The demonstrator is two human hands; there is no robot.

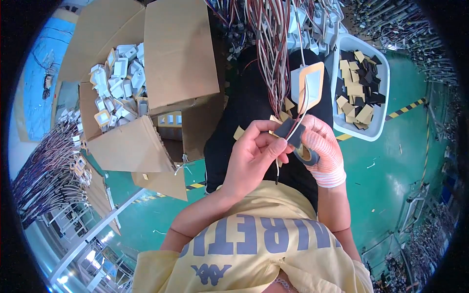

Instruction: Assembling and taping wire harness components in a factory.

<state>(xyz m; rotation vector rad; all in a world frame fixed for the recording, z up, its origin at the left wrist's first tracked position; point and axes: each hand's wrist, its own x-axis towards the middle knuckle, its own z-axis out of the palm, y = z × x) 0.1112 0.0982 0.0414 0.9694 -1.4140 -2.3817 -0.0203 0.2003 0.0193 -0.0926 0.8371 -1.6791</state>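
My left hand [256,151] is bare, its thumb and fingers pinching a small black foam pad [290,128] against a thin white and dark cable [296,128]. My right hand [322,146], in a striped fingerless glove, meets it from the other side, its fingertips at the pad and cable. A grey tape roll [309,156] sits against the right palm and fingers. Just above the hands, the cable runs up past a white plastic housing [310,88] with a tan rectangular rim. The cable's loose end hangs below my fingers. Tan pieces [239,133] show behind the left hand.
An open cardboard box [181,53] at the left holds many white housings [119,73]. A white tub [385,93] at the right holds tan and black pads. Bundled cables [273,53] lie over my dark-trousered lap. More cable bundles [44,166] stand at the far left.
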